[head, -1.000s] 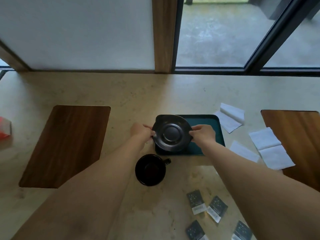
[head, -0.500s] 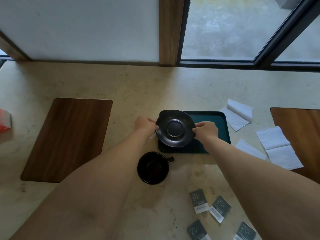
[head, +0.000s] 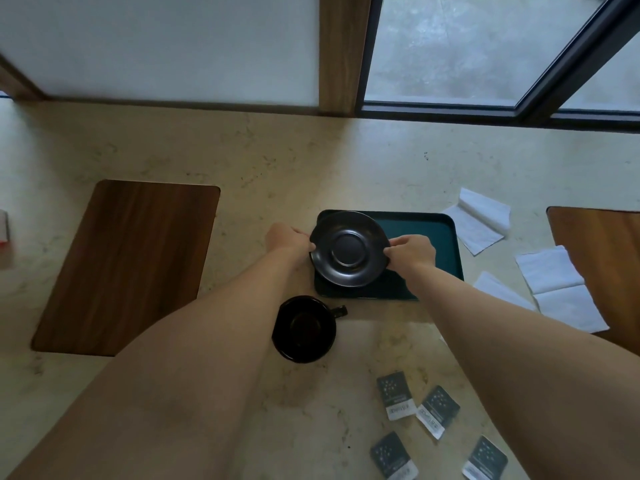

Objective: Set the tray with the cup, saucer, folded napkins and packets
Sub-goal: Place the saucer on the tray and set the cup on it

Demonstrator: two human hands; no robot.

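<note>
A dark round saucer (head: 348, 249) is over the left half of the teal tray (head: 438, 237). My left hand (head: 287, 239) pinches its left rim and my right hand (head: 412, 252) pinches its right rim. Whether the saucer rests on the tray or hangs just above it, I cannot tell. A black cup (head: 304, 329) stands on the counter in front of the tray, handle pointing right. White napkins (head: 479, 220) lie unfolded right of the tray. Several dark packets (head: 396, 394) lie scattered near the front.
Two wooden boards are set into the beige stone counter, one at the left (head: 128, 265) and one at the far right (head: 599, 244). More napkins (head: 554, 285) overlap the right board's edge. A wall and glass door run along the back. A red-and-white object (head: 3, 226) sits at the left edge.
Both hands have carried the saucer slightly further onto the tray's left half and levelled it. The cup, napkins and packets have not moved.
</note>
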